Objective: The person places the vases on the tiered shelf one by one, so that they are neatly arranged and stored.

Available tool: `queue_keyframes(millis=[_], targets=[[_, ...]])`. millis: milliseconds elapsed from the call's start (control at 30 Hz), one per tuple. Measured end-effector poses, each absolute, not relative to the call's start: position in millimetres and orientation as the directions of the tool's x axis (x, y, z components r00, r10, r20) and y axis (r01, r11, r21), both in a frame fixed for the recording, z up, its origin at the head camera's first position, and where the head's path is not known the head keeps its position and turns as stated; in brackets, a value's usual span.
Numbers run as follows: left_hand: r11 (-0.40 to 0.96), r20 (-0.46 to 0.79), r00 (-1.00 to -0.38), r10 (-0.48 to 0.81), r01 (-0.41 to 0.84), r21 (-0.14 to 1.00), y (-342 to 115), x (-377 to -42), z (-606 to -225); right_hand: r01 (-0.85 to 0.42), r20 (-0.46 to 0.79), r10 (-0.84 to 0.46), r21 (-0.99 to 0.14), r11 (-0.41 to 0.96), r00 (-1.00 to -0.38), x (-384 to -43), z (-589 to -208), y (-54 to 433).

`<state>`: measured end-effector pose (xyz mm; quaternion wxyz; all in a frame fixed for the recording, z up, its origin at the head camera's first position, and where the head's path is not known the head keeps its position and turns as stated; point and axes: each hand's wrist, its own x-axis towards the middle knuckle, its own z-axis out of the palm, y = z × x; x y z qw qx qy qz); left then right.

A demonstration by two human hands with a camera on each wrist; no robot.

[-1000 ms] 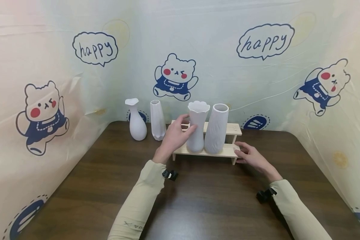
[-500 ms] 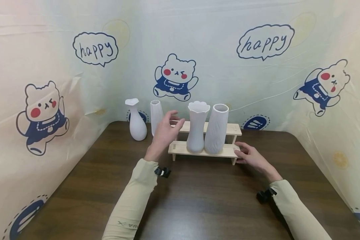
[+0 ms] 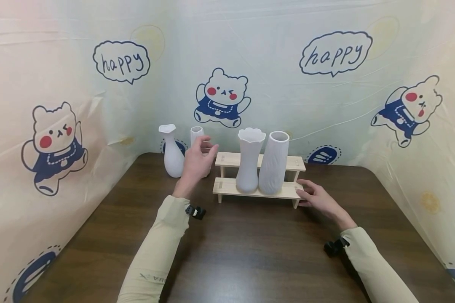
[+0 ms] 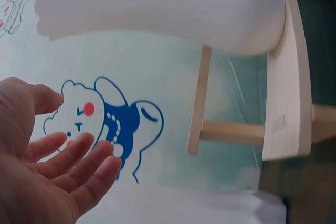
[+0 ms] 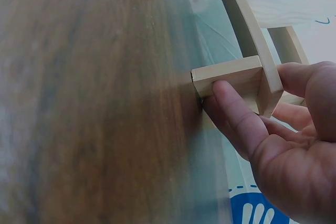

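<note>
My left hand is free of any object, its fingers spread and loosely bent. In the head view it is in front of a slim faceted white vase, hiding much of it; whether they touch I cannot tell. Two white vases stand upright on the lower step of a two-tier wooden display stand: a scalloped-rim vase and a leaf-textured vase to its right. At the stand's right end my right hand holds the corner, thumb by the board and fingers against the leg.
A long-necked white vase with a flared rim stands at the back left, beside the slim one. The dark wooden table ends at a printed cloth backdrop behind and at both sides.
My left hand has let go of the scalloped-rim vase and moved left, to the front of the slim faceted vase. The right hand keeps its place at the stand.
</note>
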<state>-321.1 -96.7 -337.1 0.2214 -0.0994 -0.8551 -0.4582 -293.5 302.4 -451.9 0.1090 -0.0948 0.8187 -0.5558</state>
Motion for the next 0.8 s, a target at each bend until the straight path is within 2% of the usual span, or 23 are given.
queue_keyframes(millis=[533, 800], targets=[[0.558, 0.452, -0.867, -0.210, 0.273, 0.783, -122.8, -342.4, -332.6, -0.049, -0.056, -0.292, -0.939, 0.341, -0.955, -291.1, -452.7, 302.5], [0.571, 0.432, -0.867, -0.249, 0.228, 0.789, -129.8, -357.6, -334.2, -0.042, -0.069, -0.288, -0.932, 0.361, -0.955, -291.1, -450.2, 302.2]])
